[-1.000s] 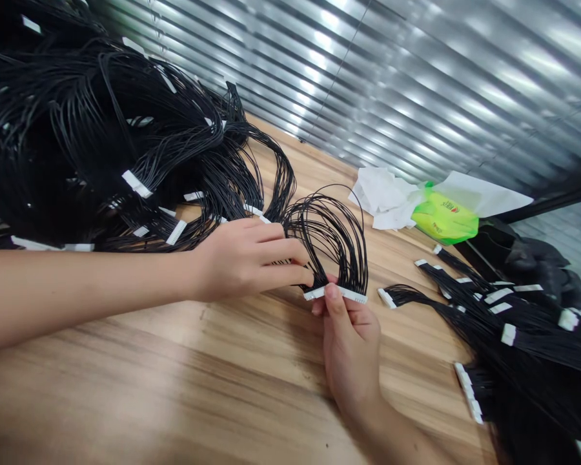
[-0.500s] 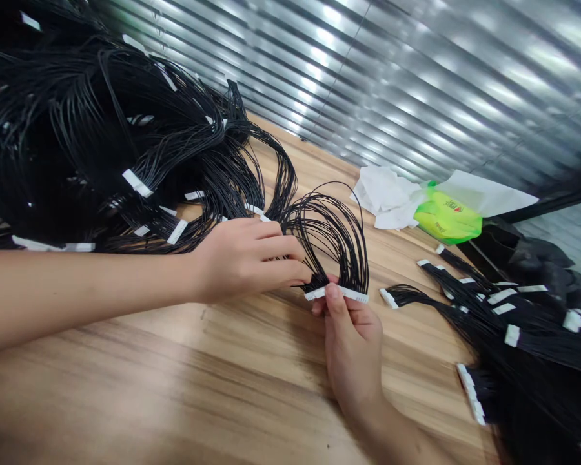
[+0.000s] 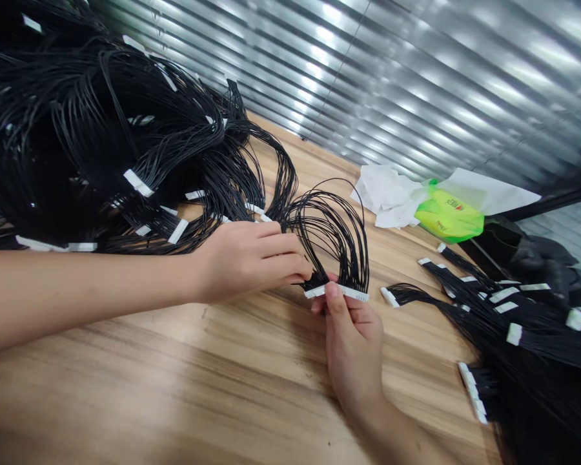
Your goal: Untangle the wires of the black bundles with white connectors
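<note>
The right hand (image 3: 353, 349) comes up from the near edge with thumb and fingers closed in a pinch on the white connector strip (image 3: 356, 294), gripping it from below so that the strip sits level just off the wooden table (image 3: 174, 374). The left hand (image 3: 244, 258) reaches in from the left, its fingers drawn together and its fingertips (image 3: 304, 274) closed on the black wires where they enter the left end of that strip. Neither hand is spread open; both are in fine grips at almost the same spot, touching or nearly so. From the strip the wire loop (image 3: 334, 223) arches up and away toward the far side and bends back down, so both ends of this one harness seem to meet at the fingers. Judging by this, the step in hand is bringing the harness's ends side by side and tidying the wires at their root. Whatever move follows calls for a steady pinch on the strip, since the springy loop would likely splay if let go. Just to the right a loose connector (image 3: 388, 297) lies on the wood, leading into a flat pile of harnesses (image 3: 523, 329) at the near right. Far left a big tangled heap of harnesses (image 3: 77, 142) rises, touching the loop's far side. Beyond, a green packet (image 3: 448, 218) rests on crumpled white paper (image 3: 382, 194) before a ribbed metal shutter (image 3: 416, 77).
</note>
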Tool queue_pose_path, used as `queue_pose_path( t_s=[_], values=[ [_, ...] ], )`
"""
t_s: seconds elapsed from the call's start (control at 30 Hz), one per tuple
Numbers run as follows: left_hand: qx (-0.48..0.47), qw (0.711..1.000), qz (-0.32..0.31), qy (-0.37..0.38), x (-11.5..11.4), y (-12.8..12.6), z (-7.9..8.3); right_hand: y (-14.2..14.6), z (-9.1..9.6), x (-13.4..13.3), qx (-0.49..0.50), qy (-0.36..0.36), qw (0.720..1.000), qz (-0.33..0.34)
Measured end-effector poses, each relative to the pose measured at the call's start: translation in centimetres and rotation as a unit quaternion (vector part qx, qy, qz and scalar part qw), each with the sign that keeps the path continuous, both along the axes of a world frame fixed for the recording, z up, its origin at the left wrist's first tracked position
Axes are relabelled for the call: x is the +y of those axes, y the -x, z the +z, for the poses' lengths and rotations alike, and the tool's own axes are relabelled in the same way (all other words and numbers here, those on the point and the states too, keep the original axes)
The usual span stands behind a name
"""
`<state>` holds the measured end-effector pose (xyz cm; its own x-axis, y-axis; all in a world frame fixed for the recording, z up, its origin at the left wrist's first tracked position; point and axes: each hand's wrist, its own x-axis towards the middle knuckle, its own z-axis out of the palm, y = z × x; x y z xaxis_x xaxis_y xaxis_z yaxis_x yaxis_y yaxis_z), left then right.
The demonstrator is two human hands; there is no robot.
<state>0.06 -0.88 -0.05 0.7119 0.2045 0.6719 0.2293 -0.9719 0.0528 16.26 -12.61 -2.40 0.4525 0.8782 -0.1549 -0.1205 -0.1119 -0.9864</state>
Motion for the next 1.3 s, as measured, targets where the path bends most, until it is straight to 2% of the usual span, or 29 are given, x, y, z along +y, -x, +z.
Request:
queue_pose_path(
  t_s=[0.3,0.6,0.93,1.13,1.3],
  values=[
    [0.055,0.998,0.011,0.005,-0.2,-0.3,0.4,0.0,-0.1,0.1,-0.005,-0.004,1.0,0.007],
    [0.006,0.999,0.017,-0.033,0.0,0.0,0.1,0.0,-0.1,0.1,0.017,-0.01,1.0,0.009],
    [0.031,0.999,0.024,-0.034,-0.2,-0.3,0.6,0.0,-0.1,0.0,0.011,-0.01,1.0,0.01],
    [0.041,0.996,0.021,-0.072,0.1,-0.1,0.4,0.1,0.4,0.3,0.073,-0.007,0.997,-0.017],
    [-0.001,0.994,-0.063,-0.092,0.1,0.8,0.6,0.0,1.3,1.1,0.194,-0.055,0.979,-0.033]
  ],
)
